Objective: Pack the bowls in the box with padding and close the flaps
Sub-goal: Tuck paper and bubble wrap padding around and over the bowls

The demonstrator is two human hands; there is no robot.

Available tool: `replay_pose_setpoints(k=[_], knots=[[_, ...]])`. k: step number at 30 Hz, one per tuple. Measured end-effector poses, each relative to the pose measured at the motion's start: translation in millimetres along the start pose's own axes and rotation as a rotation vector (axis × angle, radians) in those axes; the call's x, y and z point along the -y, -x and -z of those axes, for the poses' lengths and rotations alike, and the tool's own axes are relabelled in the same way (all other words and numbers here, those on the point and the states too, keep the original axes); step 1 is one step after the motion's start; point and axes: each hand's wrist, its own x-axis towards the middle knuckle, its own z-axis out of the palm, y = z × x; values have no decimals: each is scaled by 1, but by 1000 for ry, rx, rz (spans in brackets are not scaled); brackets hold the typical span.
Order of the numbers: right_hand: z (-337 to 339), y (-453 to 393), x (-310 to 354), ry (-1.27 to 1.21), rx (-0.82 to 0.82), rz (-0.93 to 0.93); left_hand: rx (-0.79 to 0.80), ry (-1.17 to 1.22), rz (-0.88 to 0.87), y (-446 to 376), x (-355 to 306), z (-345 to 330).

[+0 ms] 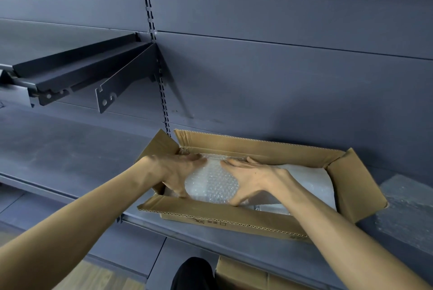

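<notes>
Step in hand, by judgement: seating a wrapped item in the box [234, 216], left half. Flaps not yet closed; all four standing open.

Left hand [178, 170]: fingers straight and close together, laid flat against the left flank of the bubble-wrap bundle [212, 183], thumb down along its near side. No curl round anything visible.

Right hand [248, 176]: fingers likewise extended, pressed on the right flank of the bundle, thumb reaching down toward the near wall. Bundle cradled between the two palms rather than pinched.

Location of the task's thing: bundle inside the box, against the left end, just beside a sheet of white padding [311, 180] lying across the right half. Box resting on a dark shelf [70, 160], back flap against the rear panel.

Next move, by judgement: press the bundle fully down, check for a snug fit against the left wall, then draw the white padding over or beside it. Loose bubble wrap [407, 214] on the shelf to the right of the box, near at hand for filling gaps. Flaps to follow only after that.

Hidden or unclear: no bowl as such visible; contents of the bundle only presumed. Floor of the box under the bundle and padding out of sight. Anything beneath the white sheet not discernible. Second piece of cardboard [246, 275] at the lower edge cut off; purpose unknown. Printed marks on the near wall too small to read.
</notes>
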Motion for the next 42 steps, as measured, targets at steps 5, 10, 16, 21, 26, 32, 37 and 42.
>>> replay_pose_setpoints(k=[5,10,16,21,26,32,37,42], knots=[[-10,-9,10,123,-92,-11,-65,-27,-32,-4,3,-14],[-13,-15,20,130,-122,-54,-118,-67,-28,-3,-2,-22],[4,-8,19,110,-76,-64,-107,-37,22,0,-4,-13],[16,-2,18,95,-81,-23,86,22,63,6,0,2],[13,-10,18,107,-30,-28,108,190,16,13,-3,23],[-12,-23,17,143,-72,-48,-74,456,-6,0,-16,15],[-22,-29,16,87,-96,-56,-181,563,67,-24,-20,-9],[-18,-20,17,100,-116,-36,-386,320,20,-23,-14,-10]])
